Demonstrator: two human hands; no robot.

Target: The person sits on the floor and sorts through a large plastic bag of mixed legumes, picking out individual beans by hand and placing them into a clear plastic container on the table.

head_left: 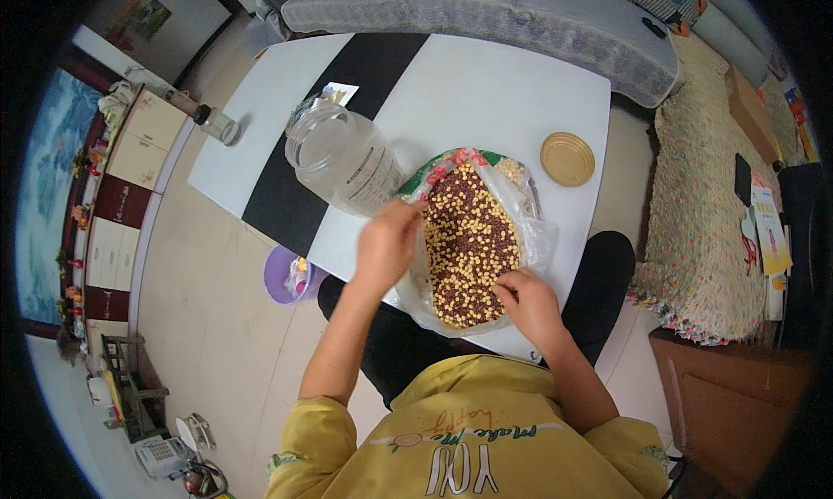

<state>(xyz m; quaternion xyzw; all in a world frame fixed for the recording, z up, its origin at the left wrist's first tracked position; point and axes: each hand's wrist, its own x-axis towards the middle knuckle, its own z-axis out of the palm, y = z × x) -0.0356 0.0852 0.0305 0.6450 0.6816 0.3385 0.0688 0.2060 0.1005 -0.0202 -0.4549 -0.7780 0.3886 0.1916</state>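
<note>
A clear plastic bag [531, 239] with a green and red printed rim lies wide open at the table's near edge. It holds a mix of small yellow and dark red-brown grains or beans [468, 247]. My left hand [388, 246] is closed on the bag's left rim. Over the right side of the mix, my right hand [531, 306] has its fingertips pinched together; whatever is between them is too small to make out. Just beyond my left hand stands a large clear jar [343, 156], uncovered and seemingly empty. A round gold lid [567, 159] lies right of the bag.
The white table [512, 74] has a black stripe across it. A smaller glass jar with a dark lid [217, 124] is at its far left, and a small card [341, 92] lies behind the large jar. A purple bin [282, 273] stands on the floor; a sofa [486, 22] borders the far side.
</note>
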